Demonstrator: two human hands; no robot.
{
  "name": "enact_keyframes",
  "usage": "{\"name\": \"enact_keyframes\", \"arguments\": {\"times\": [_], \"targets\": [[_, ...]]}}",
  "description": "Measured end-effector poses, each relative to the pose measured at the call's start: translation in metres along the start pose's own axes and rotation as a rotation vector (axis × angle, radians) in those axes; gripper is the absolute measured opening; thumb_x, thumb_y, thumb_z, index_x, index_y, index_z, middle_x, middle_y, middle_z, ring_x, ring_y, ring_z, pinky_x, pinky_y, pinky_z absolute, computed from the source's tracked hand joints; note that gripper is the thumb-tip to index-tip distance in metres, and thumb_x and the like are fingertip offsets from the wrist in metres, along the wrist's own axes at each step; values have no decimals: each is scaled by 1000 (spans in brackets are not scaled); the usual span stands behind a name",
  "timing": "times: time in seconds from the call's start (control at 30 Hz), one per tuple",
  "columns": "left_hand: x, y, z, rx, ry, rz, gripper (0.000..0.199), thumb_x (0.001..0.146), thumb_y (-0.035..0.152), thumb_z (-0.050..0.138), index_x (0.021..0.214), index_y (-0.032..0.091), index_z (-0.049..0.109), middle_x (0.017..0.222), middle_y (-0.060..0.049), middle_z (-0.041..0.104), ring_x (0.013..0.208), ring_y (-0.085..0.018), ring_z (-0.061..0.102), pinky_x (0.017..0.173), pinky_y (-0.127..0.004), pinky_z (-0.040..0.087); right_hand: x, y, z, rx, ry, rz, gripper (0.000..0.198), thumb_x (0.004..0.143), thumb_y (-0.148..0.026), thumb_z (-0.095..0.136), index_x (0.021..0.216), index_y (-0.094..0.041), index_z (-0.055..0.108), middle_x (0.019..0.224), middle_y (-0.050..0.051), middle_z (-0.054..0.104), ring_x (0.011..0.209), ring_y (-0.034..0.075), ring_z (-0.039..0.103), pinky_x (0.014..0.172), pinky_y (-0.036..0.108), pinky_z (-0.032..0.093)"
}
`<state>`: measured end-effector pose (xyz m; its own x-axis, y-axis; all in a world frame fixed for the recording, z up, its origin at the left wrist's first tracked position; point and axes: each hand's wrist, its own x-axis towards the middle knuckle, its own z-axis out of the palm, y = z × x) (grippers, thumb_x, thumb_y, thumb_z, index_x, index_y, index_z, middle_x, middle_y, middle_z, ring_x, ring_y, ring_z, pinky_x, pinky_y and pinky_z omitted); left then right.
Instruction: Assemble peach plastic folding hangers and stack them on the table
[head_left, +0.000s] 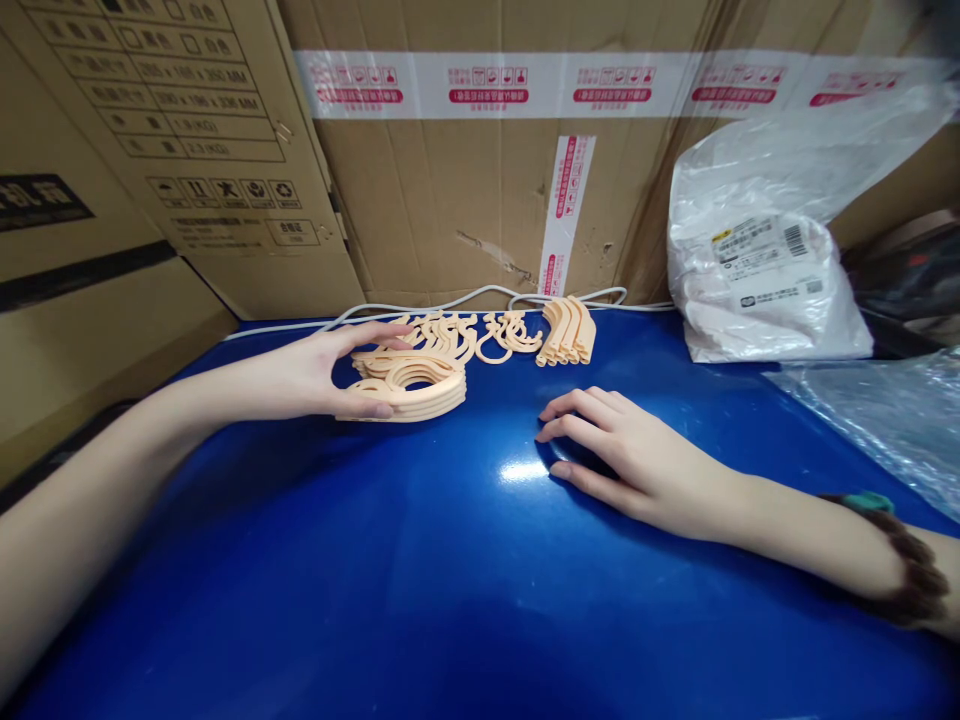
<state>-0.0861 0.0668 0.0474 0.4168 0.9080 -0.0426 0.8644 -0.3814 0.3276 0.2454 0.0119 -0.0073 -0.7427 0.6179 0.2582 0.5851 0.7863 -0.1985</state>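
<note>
My left hand (300, 375) reaches around the left end of a stack of beige plastic hanger pieces (431, 403). Its thumb lies along the stack's front side and its fingers pass over the back. Behind that stack are more curved beige pieces (450, 338), partly covered by it. Several small beige hooks (514, 332) lie beside them. Farther right, a nested group of curved beige arms (568, 330) rests on the table. My right hand (622, 450) hovers over or rests on the blue table (450, 580), fingers apart and loosely bent, with nothing in it.
Cardboard boxes (442, 200) wall off the back and the left side (187, 150). A white cable (420, 305) runs along the table's rear edge. At the right stand a white plastic package with a label (772, 290) and clear plastic wrap (892, 420).
</note>
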Motion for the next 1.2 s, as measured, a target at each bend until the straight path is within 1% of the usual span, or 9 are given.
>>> {"name": "enact_keyframes", "arguments": {"times": [0.13,0.2,0.33,0.4,0.47,0.53,0.63,0.77,1.2], "targets": [[1,-6,0,-1,21,20,90,72,65,67,147,31,29,150,-4,41,134,-33,42,112,-46,33,1,0,0,-6,6,-5,22,97,-32,46,112,-19,57,119,12,56,105,23,55,90,41,45],[1,-1,2,24,85,70,89,73,64,66,147,31,29,151,-4,38,134,-33,42,111,-45,35,1,0,0,-25,6,-2,23,98,-32,45,113,-19,57,119,12,56,105,23,55,90,41,45],[-9,37,20,124,315,372,65,88,54,53,145,27,34,149,-4,40,140,-29,33,116,-44,29,-1,-2,2,-133,17,86,31,98,-39,44,112,-15,58,117,14,57,102,26,56,88,43,47],[-16,60,35,159,262,454,58,93,46,48,146,28,32,152,-3,37,143,-25,29,119,-42,26,-1,-3,3,-192,23,142,35,97,-42,42,111,-14,59,114,14,58,99,27,56,86,44,48],[-22,77,53,178,150,510,54,97,39,42,148,25,30,154,-4,35,144,-23,28,118,-42,28,-1,-4,3,-234,17,179,36,98,-41,40,111,-14,59,112,14,59,97,27,56,85,46,48],[-24,84,68,160,76,562,53,98,39,41,147,22,32,154,-7,35,144,-24,28,118,-43,29,-1,-4,3,-257,8,186,34,99,-37,39,113,-14,59,111,14,59,96,27,56,84,46,49],[-22,80,81,119,-1,550,53,99,42,39,147,19,34,153,-10,37,142,-25,32,116,-44,32,0,-2,2,-266,4,157,33,99,-34,37,112,-14,59,110,15,59,95,27,56,82,44,49],[-16,72,81,62,-21,526,54,97,48,41,145,22,38,152,-9,39,139,-26,39,113,-45,38,1,1,1,-268,-3,122,32,99,-35,37,109,-14,59,108,15,59,92,26,56,81,44,49],[-16,75,78,125,-31,534,54,100,46,35,146,18,37,152,-10,38,139,-25,38,114,-42,35,5,4,-7,-277,-24,93,31,98,-35,41,110,-15,61,106,13,61,94,25,59,81,41,48]]}}
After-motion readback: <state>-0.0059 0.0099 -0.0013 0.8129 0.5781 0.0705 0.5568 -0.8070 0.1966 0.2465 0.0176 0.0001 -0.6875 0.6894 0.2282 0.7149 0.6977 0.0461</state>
